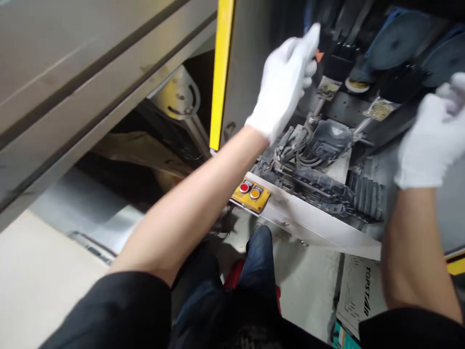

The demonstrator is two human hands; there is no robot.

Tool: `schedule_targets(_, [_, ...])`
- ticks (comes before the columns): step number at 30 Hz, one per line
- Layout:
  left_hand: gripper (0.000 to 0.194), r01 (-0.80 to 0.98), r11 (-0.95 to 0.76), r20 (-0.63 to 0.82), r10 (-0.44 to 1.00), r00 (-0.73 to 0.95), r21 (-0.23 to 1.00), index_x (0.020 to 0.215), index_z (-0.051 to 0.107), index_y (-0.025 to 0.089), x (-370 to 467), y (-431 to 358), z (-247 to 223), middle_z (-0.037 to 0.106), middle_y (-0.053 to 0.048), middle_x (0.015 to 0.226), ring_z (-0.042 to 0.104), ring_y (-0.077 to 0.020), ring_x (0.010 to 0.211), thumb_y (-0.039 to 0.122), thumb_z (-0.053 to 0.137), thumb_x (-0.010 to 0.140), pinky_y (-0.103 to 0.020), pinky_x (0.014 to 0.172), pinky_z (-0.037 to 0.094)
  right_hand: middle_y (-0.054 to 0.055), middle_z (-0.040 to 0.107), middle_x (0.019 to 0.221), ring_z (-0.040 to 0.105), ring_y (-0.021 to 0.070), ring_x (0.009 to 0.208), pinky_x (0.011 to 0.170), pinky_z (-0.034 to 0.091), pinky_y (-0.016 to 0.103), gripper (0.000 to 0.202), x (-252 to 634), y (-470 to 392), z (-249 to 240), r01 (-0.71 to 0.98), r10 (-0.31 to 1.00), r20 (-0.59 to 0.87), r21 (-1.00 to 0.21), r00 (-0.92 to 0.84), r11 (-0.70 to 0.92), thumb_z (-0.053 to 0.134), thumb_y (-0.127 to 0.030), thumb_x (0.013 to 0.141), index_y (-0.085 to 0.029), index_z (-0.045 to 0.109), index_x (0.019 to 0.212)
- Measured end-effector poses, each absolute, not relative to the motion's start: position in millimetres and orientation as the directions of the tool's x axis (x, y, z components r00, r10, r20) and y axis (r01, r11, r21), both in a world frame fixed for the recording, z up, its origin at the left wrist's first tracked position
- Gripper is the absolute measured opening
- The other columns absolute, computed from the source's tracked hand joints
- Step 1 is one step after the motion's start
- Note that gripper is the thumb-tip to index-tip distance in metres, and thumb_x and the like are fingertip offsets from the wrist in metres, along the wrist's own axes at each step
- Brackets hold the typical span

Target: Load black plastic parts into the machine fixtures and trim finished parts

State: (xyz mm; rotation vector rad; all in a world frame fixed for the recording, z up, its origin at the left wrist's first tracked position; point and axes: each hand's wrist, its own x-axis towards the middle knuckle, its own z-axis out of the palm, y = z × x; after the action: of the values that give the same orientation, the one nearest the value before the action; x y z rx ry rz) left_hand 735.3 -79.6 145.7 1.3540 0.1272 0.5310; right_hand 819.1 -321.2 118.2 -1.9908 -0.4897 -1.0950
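Note:
Both hands wear white gloves and reach into an open machine. My left hand (286, 80) is raised with fingers stretched toward dark parts at the top, near a small orange piece (318, 56); nothing shows in its grip. My right hand (434, 131) is at the right edge, blurred, fingers curled; whether it holds anything I cannot tell. Below the hands lie grey cables and a dark connector block (329, 138), a black cable chain (319, 186) and a yellow box (251, 195) with a red and an orange button.
A yellow vertical post (221, 72) edges the machine opening. A grey machine cover (90, 63) slopes across the left. Dark round discs (395, 41) sit at the top right. My knee in blue jeans (259, 257) is below, next to a white printed carton (359, 291) on the floor.

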Motion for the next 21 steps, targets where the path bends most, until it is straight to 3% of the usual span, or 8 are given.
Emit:
schedule_targets(1, [0.017,-0.389,0.073,0.306,0.493,0.814,0.918,0.102,0.067,0.013,692,-81,125,0.075,-0.001,0.095,0.076,-0.0162,0.096,0.02,0.052,0.108,-0.026,0.079,0.055,0.01,0.073,0.13,0.071,0.0249,0.117,0.094,0.049,0.043,0.041,785,-318,102,0.68,-0.006,0.857,-0.413,0.515,-0.606,0.05,-0.02,0.097,-0.019,0.074,0.129])
schedule_targets(3, [0.012,-0.347,-0.061,0.329,0.502,0.8,0.936,0.107,0.075,0.019,596,-88,73,0.077,-0.005,0.107,0.074,-0.0224,0.101,0.023,0.071,0.097,-0.035,0.093,0.059,0.01,0.078,0.11,0.073,0.0268,0.111,0.103,0.052,0.044,0.029,715,-296,61,0.725,0.099,0.834,-0.405,0.542,-0.558,0.051,-0.019,0.103,-0.017,0.08,0.109])
schedule_targets(6, [0.019,0.146,-0.042,-0.102,0.533,0.84,0.988,0.093,0.08,0.031,453,-101,-10,0.079,-0.006,0.099,0.074,-0.0338,0.093,0.05,0.077,0.087,-0.05,0.088,0.062,0.017,0.075,0.128,0.069,0.0318,0.118,0.105,0.053,0.048,0.035,636,-232,-6,0.869,0.676,0.547,-0.271,0.493,-0.415,0.053,-0.021,0.101,-0.012,0.071,0.13])
schedule_targets(8, [0.026,0.42,-0.021,-0.335,0.565,0.754,0.907,0.086,0.08,0.036,370,-102,-52,0.08,-0.005,0.098,0.075,-0.0415,0.097,0.061,0.075,0.082,-0.061,0.093,0.06,0.023,0.061,0.151,0.058,0.0374,0.136,0.113,0.046,0.051,0.054,617,-185,-39,0.893,0.824,0.346,-0.214,0.449,-0.397,0.057,-0.025,0.097,-0.006,0.057,0.148])
schedule_targets(11, [0.035,0.599,0.086,-0.454,0.738,0.499,0.797,0.089,0.081,0.042,275,-99,-87,0.082,-0.002,0.103,0.074,-0.0481,0.106,0.072,0.074,0.073,-0.068,0.103,0.054,0.028,0.055,0.154,0.052,0.0432,0.137,0.112,0.042,0.056,0.065,621,-140,-60,0.871,0.843,0.223,-0.157,0.49,-0.465,0.059,-0.024,0.093,-0.001,0.049,0.153])
schedule_targets(14, [0.04,0.58,0.211,-0.437,0.854,0.282,0.787,0.088,0.08,0.038,215,-107,-95,0.082,-0.002,0.099,0.074,-0.0474,0.106,0.074,0.073,0.071,-0.067,0.103,0.055,0.031,0.068,0.128,0.061,0.043,0.116,0.095,0.047,0.055,0.052,631,-128,-61,0.841,0.817,0.2,-0.107,0.541,-0.53,0.057,-0.022,0.091,-0.001,0.061,0.137])
schedule_targets(17, [0.04,0.499,0.236,-0.366,0.913,0.179,0.834,0.092,0.079,0.029,185,-120,-94,0.081,-0.007,0.103,0.074,-0.0407,0.106,0.067,0.072,0.08,-0.059,0.104,0.056,0.03,0.07,0.109,0.065,0.0452,0.107,0.084,0.049,0.054,0.045,642,-128,-69,0.836,0.804,0.275,0.004,0.526,-0.548,0.057,-0.034,0.092,-0.004,0.068,0.123])
schedule_targets(21, [0.037,0.394,0.191,-0.197,0.98,-0.026,0.899,0.097,0.077,0.021,146,-116,-90,0.08,-0.01,0.104,0.074,-0.032,0.101,0.056,0.071,0.085,-0.045,0.099,0.057,0.029,0.07,0.105,0.068,0.0484,0.108,0.076,0.048,0.058,0.053,655,-124,-91,0.849,0.772,0.448,0.054,0.45,-0.526,0.053,-0.047,0.093,-0.018,0.067,0.136])
